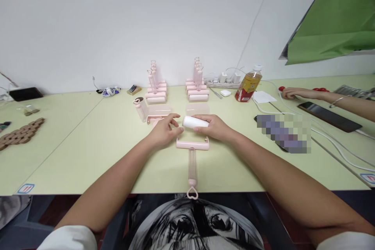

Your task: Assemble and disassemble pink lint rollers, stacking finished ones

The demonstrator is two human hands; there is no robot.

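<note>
My right hand (215, 127) grips a white paper roll (193, 122) just above the head of a pink lint roller frame (192, 144). The frame lies flat, its translucent handle (192, 168) pointing at me and ending in a heart loop at the table's front edge. My left hand (164, 129) rests beside the roll's left end with fingers curled and thumb forward, touching the frame's left side. A clear pink cover (158, 110) and another pink roller (141, 109) lie just behind my left hand.
Two stacks of pink rollers (156, 86) (197, 84) stand at the back. A drink bottle (248, 84), power strip (222, 83) and cables sit back right. Another person's arm (322, 97) and a phone (328, 116) occupy the right. A brown woven mat (20, 133) lies left.
</note>
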